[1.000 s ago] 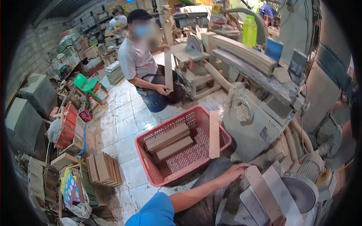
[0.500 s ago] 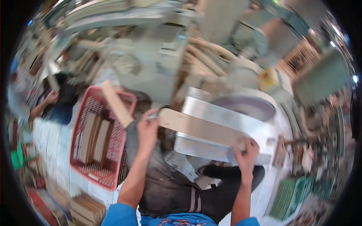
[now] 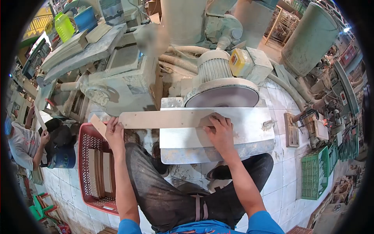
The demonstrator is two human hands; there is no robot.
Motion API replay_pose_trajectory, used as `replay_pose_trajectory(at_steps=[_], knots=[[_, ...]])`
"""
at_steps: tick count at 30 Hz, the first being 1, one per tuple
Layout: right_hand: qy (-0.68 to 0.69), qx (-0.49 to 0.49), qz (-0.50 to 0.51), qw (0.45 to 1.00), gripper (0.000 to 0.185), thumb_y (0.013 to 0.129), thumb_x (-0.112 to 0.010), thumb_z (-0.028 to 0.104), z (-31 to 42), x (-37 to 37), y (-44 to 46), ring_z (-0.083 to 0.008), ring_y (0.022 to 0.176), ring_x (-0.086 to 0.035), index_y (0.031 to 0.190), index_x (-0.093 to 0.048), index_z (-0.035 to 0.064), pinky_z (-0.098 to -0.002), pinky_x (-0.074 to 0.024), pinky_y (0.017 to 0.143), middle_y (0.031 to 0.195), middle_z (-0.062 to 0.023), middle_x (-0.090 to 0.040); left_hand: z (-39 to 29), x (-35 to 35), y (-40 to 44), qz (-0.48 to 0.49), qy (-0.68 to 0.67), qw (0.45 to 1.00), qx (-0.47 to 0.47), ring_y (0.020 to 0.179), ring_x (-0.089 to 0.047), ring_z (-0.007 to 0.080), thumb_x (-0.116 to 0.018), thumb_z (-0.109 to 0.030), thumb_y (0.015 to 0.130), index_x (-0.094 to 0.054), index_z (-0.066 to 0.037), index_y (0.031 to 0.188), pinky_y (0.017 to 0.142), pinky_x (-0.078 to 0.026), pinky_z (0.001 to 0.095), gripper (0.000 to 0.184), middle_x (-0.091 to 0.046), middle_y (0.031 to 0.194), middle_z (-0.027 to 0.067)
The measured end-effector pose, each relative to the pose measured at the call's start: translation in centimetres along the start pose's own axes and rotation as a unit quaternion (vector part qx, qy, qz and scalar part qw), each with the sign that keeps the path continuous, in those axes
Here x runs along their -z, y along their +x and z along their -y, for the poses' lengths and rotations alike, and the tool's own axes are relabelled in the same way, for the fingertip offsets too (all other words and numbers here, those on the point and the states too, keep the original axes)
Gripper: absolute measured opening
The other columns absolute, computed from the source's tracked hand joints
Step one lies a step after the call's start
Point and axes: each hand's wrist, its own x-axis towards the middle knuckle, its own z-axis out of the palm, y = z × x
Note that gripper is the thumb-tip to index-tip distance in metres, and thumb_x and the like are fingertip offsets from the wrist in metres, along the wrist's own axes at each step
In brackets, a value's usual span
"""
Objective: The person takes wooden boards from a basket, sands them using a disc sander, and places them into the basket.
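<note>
A long pale wooden board (image 3: pixel 163 119) with rounded ends and small holes lies level across the white work table (image 3: pixel 243 134) of a disc sander, its left part sticking out past the table. My left hand (image 3: pixel 115 136) pinches the board's left end. At the other end, my right hand (image 3: pixel 221 134) grips it with thumb and fingers. Just behind the board stands the round sanding disc (image 3: pixel 224 97), with a narrow gap between them. A second wooden strip (image 3: pixel 99 125) leans at the red basket's top edge, beside my left hand and partly hidden by it.
Left of my legs, a red plastic basket (image 3: pixel 83 163) holds several boards. The sander's motor (image 3: pixel 215 66) and yellow switch box (image 3: pixel 240 61) sit behind the disc. A seated person (image 3: pixel 24 142) works at far left. Green crates (image 3: pixel 313 175) stand at right.
The board has swung from a slant to nearly parallel with the disc. Both hands have moved with it, still holding its ends. My view has shifted and is sharper.
</note>
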Motion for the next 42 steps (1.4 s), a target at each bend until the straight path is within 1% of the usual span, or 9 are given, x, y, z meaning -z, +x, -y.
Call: replay_pose_trajectory(at_steps=[5, 8, 10, 14, 16, 19, 24, 37, 42], knots=[[-0.002, -0.035, 0.005, 0.999, 0.04, 0.076, -0.077, 0.025, 0.6, 0.1, 0.8, -0.0315, 0.11, -0.054, 0.112, -0.07, 0.008, -0.0463, -0.0424, 0.092, 0.124, -0.0063, -0.06, -2.1, -0.8, 0.1, 0.029, 0.078, 0.997, 0.011, 0.111, -0.06, 0.0184, -0.056, -0.004, 0.095, -0.047, 0.007, 0.139, 0.095, -0.047, 0.0274, 0.046, -0.061, 0.128, 0.0135], [-0.008, -0.041, 0.004, 0.999, 0.039, 0.076, -0.077, 0.024, 0.4, -0.1, 1.1, -0.0308, 0.109, -0.055, 0.111, -0.071, 0.0075, -0.0459, -0.0422, 0.092, 0.123, -0.0055, -0.061, -1.4, -0.4, 0.4, 0.053, 0.152, 0.986, -0.044, 0.114, -0.06, 0.0203, -0.057, -0.007, 0.094, -0.047, 0.009, 0.139, 0.098, -0.045, 0.0307, 0.049, -0.062, 0.13, 0.0175], [-0.009, -0.045, 0.005, 0.999, 0.039, 0.076, -0.077, 0.024, 0.3, -0.1, 1.2, -0.0307, 0.109, -0.055, 0.111, -0.071, 0.0073, -0.0461, -0.0422, 0.092, 0.124, -0.0055, -0.061, -1.2, -0.4, 0.4, 0.056, 0.191, 0.977, -0.07, 0.109, -0.061, 0.021, -0.06, -0.01, 0.092, -0.055, 0.007, 0.133, 0.09, -0.049, 0.0309, 0.045, -0.065, 0.122, 0.0151], [-0.02, -0.043, 0.002, 0.999, 0.04, 0.076, -0.077, 0.024, 0.1, 0.0, 1.2, -0.0305, 0.11, -0.055, 0.111, -0.071, 0.0072, -0.0463, -0.0422, 0.093, 0.124, -0.0047, -0.061, -1.6, -0.5, 0.4, 0.076, 0.247, 0.963, -0.075, 0.102, -0.062, 0.0214, -0.063, -0.011, 0.09, -0.06, 0.002, 0.131, 0.086, -0.049, 0.0321, 0.043, -0.066, 0.118, 0.0173], [-0.021, -0.043, 0.0, 0.999, 0.04, 0.075, -0.077, 0.024, -0.1, 0.1, 1.1, -0.0305, 0.11, -0.055, 0.111, -0.071, 0.0073, -0.0464, -0.0422, 0.093, 0.124, -0.0042, -0.061, -2.1, -1.1, -0.2, 0.071, 0.342, 0.935, -0.06, 0.099, -0.061, 0.0231, -0.064, -0.011, 0.087, -0.063, -0.004, 0.129, 0.083, -0.05, 0.0337, 0.042, -0.066, 0.115, 0.0193], [-0.029, -0.043, -0.002, 0.999, 0.04, 0.075, -0.077, 0.023, -0.8, 0.8, 1.1, -0.0304, 0.111, -0.055, 0.111, -0.071, 0.0076, -0.0462, -0.0421, 0.093, 0.124, -0.0034, -0.062, -2.8, -2.1, -1.2, 0.096, 0.365, 0.918, -0.118, 0.098, -0.059, 0.0263, -0.066, -0.011, 0.086, -0.065, -0.007, 0.126, 0.084, -0.049, 0.0343, 0.041, -0.066, 0.114, 0.0194], [-0.06, -0.047, 0.002, 0.997, 0.038, 0.078, -0.074, 0.022, -2.1, 2.0, 0.9, -0.0289, 0.112, -0.055, 0.113, -0.071, 0.0075, -0.0445, -0.0402, 0.096, 0.125, -0.0031, -0.062, -2.9, -3.8, -1.9, 0.124, 0.375, 0.903, -0.168, 0.109, -0.057, 0.0385, -0.07, -0.014, 0.081, -0.069, -0.002, 0.115, 0.099, -0.043, 0.0435, 0.037, -0.067, 0.117, 0.0224], [-0.116, -0.063, 0.026, 0.991, 0.044, 0.081, -0.07, 0.018, -7.0, 5.1, 0.0, -0.0295, 0.115, -0.055, 0.123, -0.065, 0.0076, -0.0444, -0.04, 0.098, 0.131, -0.0068, -0.06, -3.8, -9.6, -5.9, 0.164, 0.436, 0.851, -0.243, 0.107, -0.058, 0.0396, -0.074, -0.034, 0.077, -0.072, -0.001, 0.11, 0.094, -0.048, 0.0436, 0.047, -0.068, 0.114, 0.0217], [-0.133, -0.063, 0.037, 0.988, 0.044, 0.081, -0.07, 0.016, -9.3, 6.6, 0.0, -0.0297, 0.116, -0.055, 0.124, -0.064, 0.0081, -0.0451, -0.0395, 0.098, 0.132, -0.0078, -0.06, -5.0, -12.0, -7.7, 0.201, 0.454, 0.836, -0.234, 0.097, -0.059, 0.0377, -0.075, -0.039, 0.074, -0.073, -0.002, 0.109, 0.088, -0.05, 0.0433, 0.051, -0.069, 0.108, 0.0182]])
